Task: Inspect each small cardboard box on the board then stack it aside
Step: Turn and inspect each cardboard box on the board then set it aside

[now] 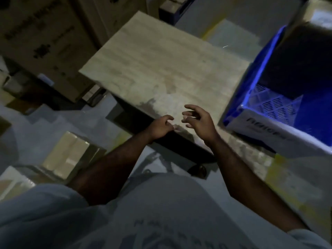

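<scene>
Dim light, picture soft all over.

Wooden board point(161, 65) straight ahead of me, pale grain, scuffed and stained toward the near edge. It rests on a dark base point(179, 146) that shows under that edge.

Left hand point(160, 127): at the board's near edge, fingers loosely curled, gripping nothing. Cannot tell whether the fingertips touch the wood.

Right hand point(198, 121): just beside the left, over the near part of the board, fingers spread and bent, thumb apart from them, nothing held. The two hands are close but not touching.

Small cardboard boxes point(71, 153): pale, packed together on the floor down to my left, below the board and well apart from both hands. Too blurred to count.

Blue plastic crate point(265, 65) to my right, just beside the board, slotted walls, dark inside. A white printed label point(260, 128) sits on its near side; print unreadable.

Large brown cartons point(45, 38) stand at far left beyond the board, with dark print I cannot read.

Grey floor point(233, 36), with a yellow line point(280, 166) at right.

My light shirt point(161, 203) fills the bottom of the view.
</scene>
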The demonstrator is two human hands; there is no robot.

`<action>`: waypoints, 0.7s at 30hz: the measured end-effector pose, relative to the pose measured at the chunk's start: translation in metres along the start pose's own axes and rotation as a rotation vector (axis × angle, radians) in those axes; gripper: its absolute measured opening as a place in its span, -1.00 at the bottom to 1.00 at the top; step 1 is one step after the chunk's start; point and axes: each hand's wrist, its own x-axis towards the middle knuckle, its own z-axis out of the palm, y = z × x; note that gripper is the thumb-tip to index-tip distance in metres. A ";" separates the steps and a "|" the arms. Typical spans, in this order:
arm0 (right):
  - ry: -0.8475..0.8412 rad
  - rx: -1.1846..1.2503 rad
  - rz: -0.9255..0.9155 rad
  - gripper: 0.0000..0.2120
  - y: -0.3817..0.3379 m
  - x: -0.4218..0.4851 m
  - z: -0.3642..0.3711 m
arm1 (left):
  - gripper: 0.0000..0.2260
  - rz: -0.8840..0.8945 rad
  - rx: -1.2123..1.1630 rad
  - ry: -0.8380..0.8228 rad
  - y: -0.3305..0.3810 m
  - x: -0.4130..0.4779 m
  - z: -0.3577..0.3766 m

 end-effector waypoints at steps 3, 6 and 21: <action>-0.022 0.266 0.235 -0.78 0.010 -0.004 0.062 | -0.69 -0.265 -0.282 -0.024 -0.056 -0.028 -0.039; -0.061 0.303 0.349 -0.81 0.022 -0.004 0.117 | -0.76 -0.363 -0.406 0.025 -0.121 -0.058 -0.083; -0.500 0.123 0.571 -0.72 0.017 0.065 0.324 | -0.81 -0.591 -0.871 0.262 -0.306 -0.140 -0.175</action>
